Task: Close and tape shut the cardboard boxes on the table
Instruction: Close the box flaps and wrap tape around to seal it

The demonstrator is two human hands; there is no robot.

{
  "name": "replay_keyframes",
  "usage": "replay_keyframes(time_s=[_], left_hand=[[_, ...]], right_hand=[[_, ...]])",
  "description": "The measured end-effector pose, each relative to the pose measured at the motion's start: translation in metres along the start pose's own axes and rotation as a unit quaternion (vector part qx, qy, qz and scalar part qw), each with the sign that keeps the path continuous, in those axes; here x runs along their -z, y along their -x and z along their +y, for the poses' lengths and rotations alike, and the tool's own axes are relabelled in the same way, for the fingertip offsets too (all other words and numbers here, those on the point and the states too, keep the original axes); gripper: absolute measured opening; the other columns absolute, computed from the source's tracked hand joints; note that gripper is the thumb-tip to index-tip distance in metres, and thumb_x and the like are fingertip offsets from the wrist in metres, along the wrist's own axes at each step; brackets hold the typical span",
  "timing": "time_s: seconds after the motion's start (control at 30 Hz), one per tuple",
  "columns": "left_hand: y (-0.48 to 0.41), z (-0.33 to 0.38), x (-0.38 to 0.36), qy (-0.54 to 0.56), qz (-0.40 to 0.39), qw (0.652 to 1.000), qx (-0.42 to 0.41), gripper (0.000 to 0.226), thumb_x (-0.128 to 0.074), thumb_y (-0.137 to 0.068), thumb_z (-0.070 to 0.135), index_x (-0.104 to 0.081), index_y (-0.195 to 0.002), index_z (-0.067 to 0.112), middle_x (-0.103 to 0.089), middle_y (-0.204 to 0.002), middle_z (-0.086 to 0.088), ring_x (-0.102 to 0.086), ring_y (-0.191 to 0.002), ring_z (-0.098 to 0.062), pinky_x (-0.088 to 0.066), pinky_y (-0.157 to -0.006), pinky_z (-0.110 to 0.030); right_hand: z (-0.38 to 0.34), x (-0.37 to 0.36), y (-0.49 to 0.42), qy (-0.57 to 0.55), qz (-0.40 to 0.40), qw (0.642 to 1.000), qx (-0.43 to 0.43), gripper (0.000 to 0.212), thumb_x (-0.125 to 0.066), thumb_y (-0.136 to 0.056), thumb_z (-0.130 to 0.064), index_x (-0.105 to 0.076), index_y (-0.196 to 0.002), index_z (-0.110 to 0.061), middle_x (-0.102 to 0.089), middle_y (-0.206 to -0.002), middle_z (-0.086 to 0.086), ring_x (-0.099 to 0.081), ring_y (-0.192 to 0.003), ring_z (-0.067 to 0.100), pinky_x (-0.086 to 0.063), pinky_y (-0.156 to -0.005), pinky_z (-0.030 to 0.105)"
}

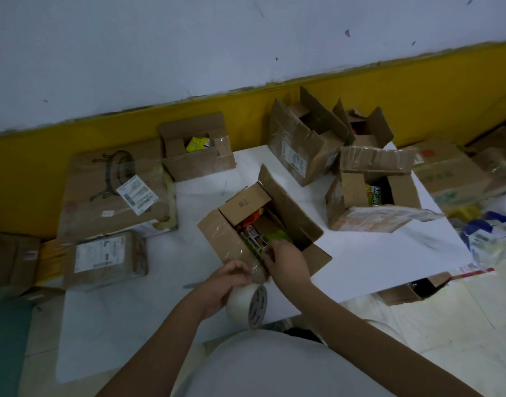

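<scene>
While left hand [231,283] fingers grip the tape roll [246,309], right hand [287,266] fingers pinch the box [291,216]

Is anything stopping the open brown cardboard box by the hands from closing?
Nothing lies across the open brown cardboard box. Inside, colourful packets fill it; whether they poke above the rim is unclear. The right hand is at its near edge; the left hand holds the white tape roll.

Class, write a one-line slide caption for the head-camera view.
Left hand holds a tape roll while the right hand grips the near edge of an open box.
</scene>
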State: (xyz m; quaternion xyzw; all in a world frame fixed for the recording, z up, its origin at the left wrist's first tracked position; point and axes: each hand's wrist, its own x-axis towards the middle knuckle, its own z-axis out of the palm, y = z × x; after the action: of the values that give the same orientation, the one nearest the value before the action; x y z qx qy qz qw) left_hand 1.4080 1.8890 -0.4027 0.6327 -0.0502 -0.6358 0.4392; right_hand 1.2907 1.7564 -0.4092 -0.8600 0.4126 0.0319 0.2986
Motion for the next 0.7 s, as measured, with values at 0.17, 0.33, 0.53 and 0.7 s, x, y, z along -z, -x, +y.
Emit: replay_keyframes(time_s=[0.17,0.33,0.53,0.7], left_hand=[[0.000,-0.003,-0.005,0.023,0.013,1.000,-0.005,0.018,-0.063,-0.086,0.000,-0.058,-0.095,0.015,-0.064,-0.098,-0.012,-0.062,-0.083,-0.026,-0.049,-0.064,-0.032],[0.004,-0.014,-0.018,0.088,0.184,0.979,-0.028,0.040,-0.074,-0.085,0.012,-0.044,-0.109,0.022,-0.056,-0.102,-0.011,-0.061,-0.087,-0.029,-0.053,-0.072,-0.041],[0.021,-0.029,-0.033,0.211,0.247,0.942,0.079,0.065,-0.083,-0.077,0.023,-0.040,-0.125,0.014,-0.058,-0.105,-0.013,-0.063,-0.075,-0.021,-0.055,-0.059,-0.030],[0.018,-0.024,-0.032,0.046,0.182,0.979,0.082,0.054,-0.073,-0.084,0.042,-0.055,-0.125,0.012,-0.061,-0.113,-0.003,-0.064,-0.090,-0.014,-0.044,-0.069,-0.026]], right_hand=[[-0.005,-0.010,0.010,0.065,-0.079,0.995,0.010,0.030,-0.052,-0.097,-0.042,-0.067,-0.088,-0.017,-0.067,-0.083,0.002,-0.061,-0.081,0.020,-0.046,-0.075,0.030],[-0.008,-0.014,0.004,0.069,-0.054,0.996,-0.028,0.024,-0.056,-0.095,-0.039,-0.068,-0.093,-0.018,-0.065,-0.091,0.003,-0.060,-0.089,0.023,-0.042,-0.072,0.029],[-0.007,-0.014,0.004,0.032,-0.054,0.996,-0.061,0.023,-0.061,-0.091,-0.044,-0.067,-0.089,-0.022,-0.063,-0.086,-0.002,-0.059,-0.084,0.018,-0.046,-0.068,0.028],[-0.009,-0.005,0.005,0.029,-0.059,0.996,-0.060,0.021,-0.062,-0.090,-0.043,-0.068,-0.091,-0.022,-0.064,-0.087,-0.003,-0.061,-0.083,0.016,-0.054,-0.075,0.031]])
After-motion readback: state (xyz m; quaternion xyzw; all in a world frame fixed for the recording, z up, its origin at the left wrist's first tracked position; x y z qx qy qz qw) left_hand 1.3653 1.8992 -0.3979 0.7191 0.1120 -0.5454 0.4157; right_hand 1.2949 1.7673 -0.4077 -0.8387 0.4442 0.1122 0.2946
